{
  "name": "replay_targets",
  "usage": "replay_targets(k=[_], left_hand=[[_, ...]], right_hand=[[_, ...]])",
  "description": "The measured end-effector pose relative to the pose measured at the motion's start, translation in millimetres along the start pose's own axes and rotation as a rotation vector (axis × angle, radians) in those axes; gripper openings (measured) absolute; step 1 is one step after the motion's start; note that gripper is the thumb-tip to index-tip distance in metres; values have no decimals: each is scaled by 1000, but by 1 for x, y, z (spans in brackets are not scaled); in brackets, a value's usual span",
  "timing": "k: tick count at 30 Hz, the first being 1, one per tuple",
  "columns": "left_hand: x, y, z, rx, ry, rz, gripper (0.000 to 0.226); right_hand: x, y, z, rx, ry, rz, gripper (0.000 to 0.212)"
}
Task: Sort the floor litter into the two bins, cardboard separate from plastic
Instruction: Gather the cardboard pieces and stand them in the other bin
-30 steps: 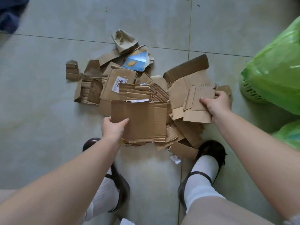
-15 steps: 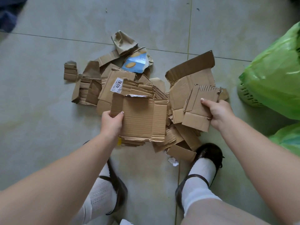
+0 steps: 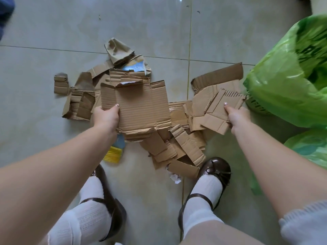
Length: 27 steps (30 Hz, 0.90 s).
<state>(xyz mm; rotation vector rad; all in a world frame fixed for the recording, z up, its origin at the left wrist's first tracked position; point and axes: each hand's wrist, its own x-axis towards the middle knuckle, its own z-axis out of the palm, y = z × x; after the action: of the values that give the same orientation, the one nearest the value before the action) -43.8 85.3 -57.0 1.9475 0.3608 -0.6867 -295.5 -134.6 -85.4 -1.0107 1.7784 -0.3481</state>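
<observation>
My left hand (image 3: 106,117) grips a stack of flattened cardboard sheets (image 3: 141,106), lifted off the floor at the middle of the view. My right hand (image 3: 237,117) holds a smaller torn cardboard piece (image 3: 219,110) close to the first green-lined bin (image 3: 290,71) at the right. More cardboard scraps (image 3: 178,147) lie on the tiles below and between my hands. A blue and yellow plastic wrapper (image 3: 115,149) lies on the floor under the left stack. Another blue wrapper (image 3: 136,68) peeks out behind the stack. A second green bag (image 3: 311,147) sits lower right.
Torn cardboard (image 3: 77,99) is spread to the left, and a crumpled brown piece (image 3: 116,50) lies at the far side. A small white paper scrap (image 3: 175,177) lies between my two dark shoes (image 3: 217,168). A dark blue object (image 3: 5,13) is at the top left corner.
Both hands have risen with their cardboard. The left stack has come off the floor, uncovering the blue and yellow wrapper. The right piece has moved toward the green-lined bin.
</observation>
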Motion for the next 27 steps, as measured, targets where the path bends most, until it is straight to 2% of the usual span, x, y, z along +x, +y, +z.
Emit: replay_targets(k=[6,11,16,19,22,24,27], left_hand=[[-3,13,17,22,0,-6,34],[-7,14,39,-2,5,-19,31],[-1,19,52,-12,36,-62,34],[-2,29,59,-16,68,-29,41],[-8,42,59,-99,66,10,36],[-18,53,57,-172,41,34,27],[-39,72,49,-226,24,101,10]], right_hand=[[9,-8,6,36,-73,29,33],[29,-15,16,111,-152,31,19],[33,-19,23,197,-218,48,18],[25,-27,26,291,-201,1,30],[10,-43,24,401,-203,-16,43],[-2,-58,20,466,-254,-3,31],[-31,-90,5,472,-316,-77,11]])
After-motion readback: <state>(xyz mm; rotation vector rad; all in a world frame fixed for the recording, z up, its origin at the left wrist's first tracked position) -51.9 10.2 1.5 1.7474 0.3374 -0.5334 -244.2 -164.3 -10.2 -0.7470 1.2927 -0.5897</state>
